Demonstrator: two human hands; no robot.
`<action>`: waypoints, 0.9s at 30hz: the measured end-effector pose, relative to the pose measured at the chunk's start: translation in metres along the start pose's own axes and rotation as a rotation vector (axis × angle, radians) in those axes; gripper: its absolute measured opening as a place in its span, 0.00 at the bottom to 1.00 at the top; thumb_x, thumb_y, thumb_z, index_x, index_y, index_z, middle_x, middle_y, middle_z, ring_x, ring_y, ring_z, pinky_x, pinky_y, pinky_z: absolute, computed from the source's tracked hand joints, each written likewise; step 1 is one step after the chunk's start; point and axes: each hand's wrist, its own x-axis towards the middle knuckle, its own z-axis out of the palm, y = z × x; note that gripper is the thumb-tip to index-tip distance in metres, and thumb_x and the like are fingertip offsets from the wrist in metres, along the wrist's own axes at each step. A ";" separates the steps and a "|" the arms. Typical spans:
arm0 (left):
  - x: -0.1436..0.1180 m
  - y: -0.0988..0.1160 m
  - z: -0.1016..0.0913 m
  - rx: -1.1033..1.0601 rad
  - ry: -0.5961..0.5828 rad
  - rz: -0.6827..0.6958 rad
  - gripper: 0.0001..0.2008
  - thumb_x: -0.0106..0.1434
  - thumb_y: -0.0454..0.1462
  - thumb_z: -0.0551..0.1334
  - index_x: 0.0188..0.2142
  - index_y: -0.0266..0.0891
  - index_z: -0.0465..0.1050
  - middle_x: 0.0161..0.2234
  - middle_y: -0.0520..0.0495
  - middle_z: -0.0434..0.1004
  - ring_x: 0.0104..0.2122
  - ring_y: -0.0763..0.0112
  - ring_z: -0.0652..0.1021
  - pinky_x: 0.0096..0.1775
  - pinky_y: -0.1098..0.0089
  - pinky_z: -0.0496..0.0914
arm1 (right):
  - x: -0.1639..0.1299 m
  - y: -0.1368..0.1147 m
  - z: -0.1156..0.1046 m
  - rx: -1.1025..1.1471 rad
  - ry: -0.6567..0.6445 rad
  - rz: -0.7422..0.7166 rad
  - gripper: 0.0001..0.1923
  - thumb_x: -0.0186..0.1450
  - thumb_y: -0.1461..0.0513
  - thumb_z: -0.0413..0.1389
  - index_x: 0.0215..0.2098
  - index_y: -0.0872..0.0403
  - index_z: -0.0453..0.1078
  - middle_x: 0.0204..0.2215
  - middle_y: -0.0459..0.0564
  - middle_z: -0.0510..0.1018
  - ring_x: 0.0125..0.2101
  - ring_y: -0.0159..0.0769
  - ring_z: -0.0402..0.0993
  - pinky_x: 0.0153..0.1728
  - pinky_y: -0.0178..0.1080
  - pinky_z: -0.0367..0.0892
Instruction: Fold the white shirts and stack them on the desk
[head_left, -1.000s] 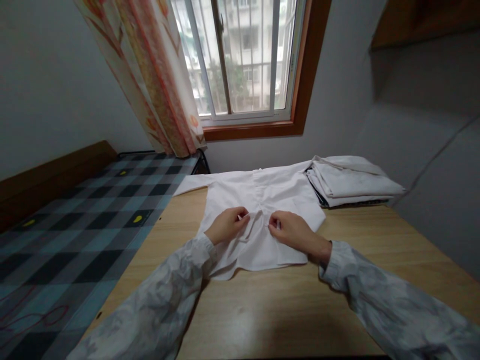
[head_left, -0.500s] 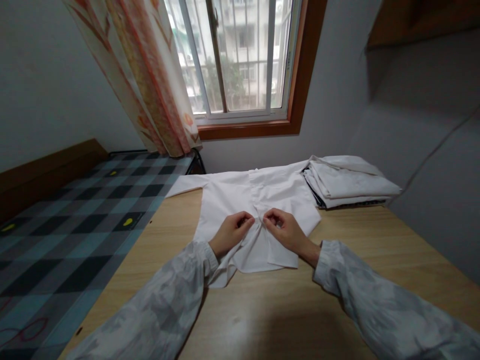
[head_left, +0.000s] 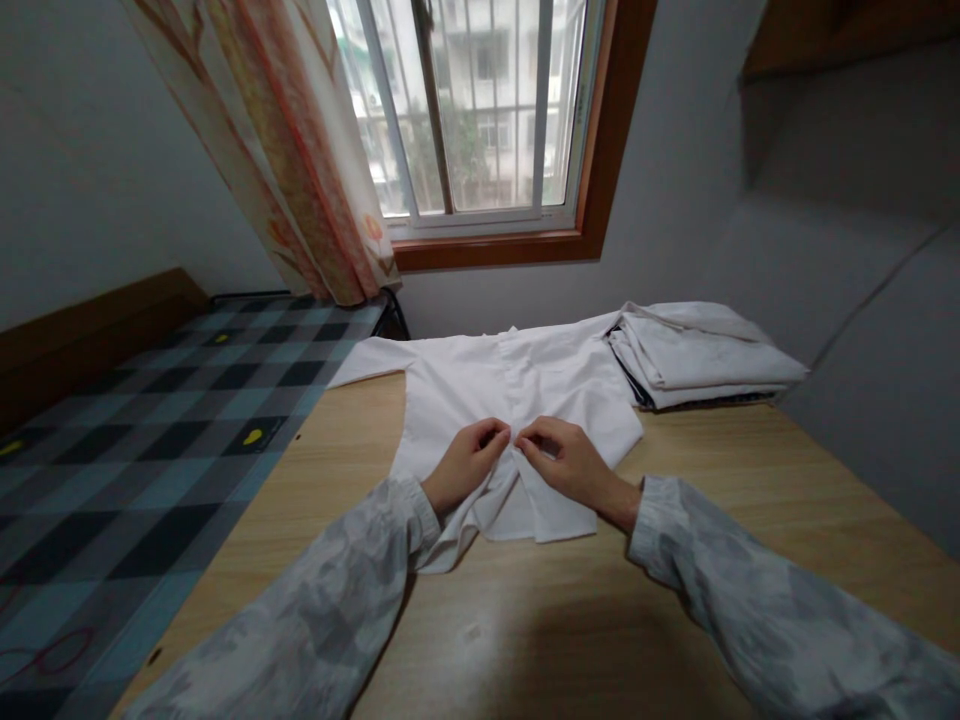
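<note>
A white shirt point(head_left: 465, 385) lies spread on the wooden table point(head_left: 480, 630), one sleeve stretched out to the left and its lower part bunched under my hands. My left hand point(head_left: 469, 460) pinches the shirt's front edge near the middle. Close beside it, fingertips almost touching, my right hand point(head_left: 566, 460) pinches the other side of the front. Creases run from the pinched spot down to the hem. Whatever small part sits between the fingertips is hidden.
A stack of folded white clothes point(head_left: 697, 355) stands at the table's back right, touching the shirt. Left of the table is a bed with a checked cover point(head_left: 202, 430). Behind are a curtain point(head_left: 300, 160) and a barred window point(head_left: 480, 120).
My right hand has shifted slightly left, closer to my left hand. The pinched cloth is drawn together, and the view has tilted a little.
</note>
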 end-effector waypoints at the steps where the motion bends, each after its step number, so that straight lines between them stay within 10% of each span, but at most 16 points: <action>1: 0.000 0.001 0.000 -0.013 -0.007 -0.004 0.17 0.70 0.49 0.63 0.38 0.37 0.78 0.32 0.50 0.78 0.34 0.67 0.74 0.38 0.69 0.68 | 0.000 0.000 0.001 0.000 0.013 0.009 0.03 0.72 0.63 0.60 0.39 0.50 0.75 0.33 0.47 0.80 0.35 0.38 0.77 0.40 0.40 0.70; 27: -0.003 0.000 0.001 0.076 -0.050 0.037 0.16 0.72 0.48 0.62 0.42 0.37 0.80 0.32 0.50 0.79 0.33 0.68 0.74 0.37 0.69 0.68 | 0.001 -0.003 -0.003 -0.025 0.138 0.074 0.06 0.74 0.57 0.62 0.41 0.50 0.79 0.34 0.48 0.83 0.34 0.40 0.78 0.40 0.42 0.71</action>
